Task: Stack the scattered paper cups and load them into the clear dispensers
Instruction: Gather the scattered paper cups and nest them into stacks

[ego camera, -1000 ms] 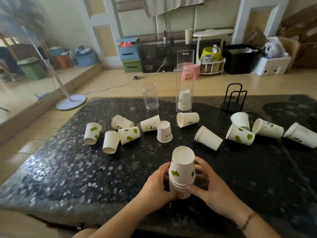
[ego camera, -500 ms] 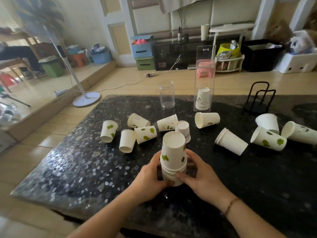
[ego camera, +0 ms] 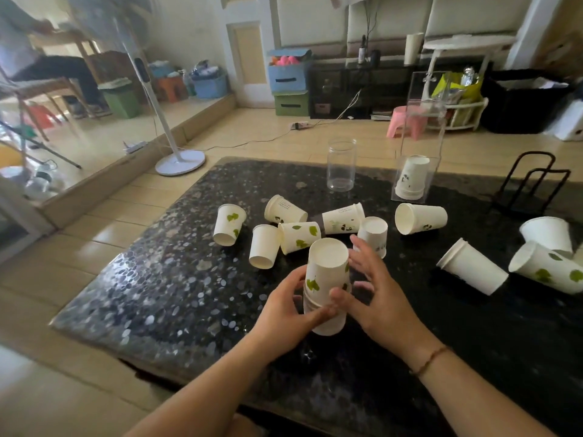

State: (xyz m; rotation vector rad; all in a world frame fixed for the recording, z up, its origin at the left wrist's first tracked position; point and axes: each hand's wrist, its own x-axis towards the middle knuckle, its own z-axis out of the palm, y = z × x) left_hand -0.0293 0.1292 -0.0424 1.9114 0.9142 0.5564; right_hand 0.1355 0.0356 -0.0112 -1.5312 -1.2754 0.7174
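A stack of upside-down paper cups (ego camera: pixel 328 266) with green leaf prints stands on the dark speckled table (ego camera: pixel 157 294). My left hand (ego camera: pixel 284 313) grips its lower left side. On the stack's right is my right hand (ego camera: pixel 378 298), fingers spread and off the cups, thumb still near the stack. Just beyond those fingers stands a single upside-down cup (ego camera: pixel 373 230). Several cups lie scattered on their sides, among them one at the left (ego camera: pixel 228 223) and one at the right (ego camera: pixel 471 266). At the back stand a round clear dispenser (ego camera: pixel 341 165), empty, and a tall square clear dispenser (ego camera: pixel 419 127) holding a short cup stack (ego camera: pixel 411 178).
A black wire rack (ego camera: pixel 530 187) stands at the table's back right. More cups (ego camera: pixel 545 269) lie near the right edge. A white fan stand (ego camera: pixel 179 162) is on the floor past the table's left corner. A person sits at the far left.
My right hand's fingers have come off the stack and spread toward the upside-down cup behind it. My left hand keeps its grip. The view has shifted left.
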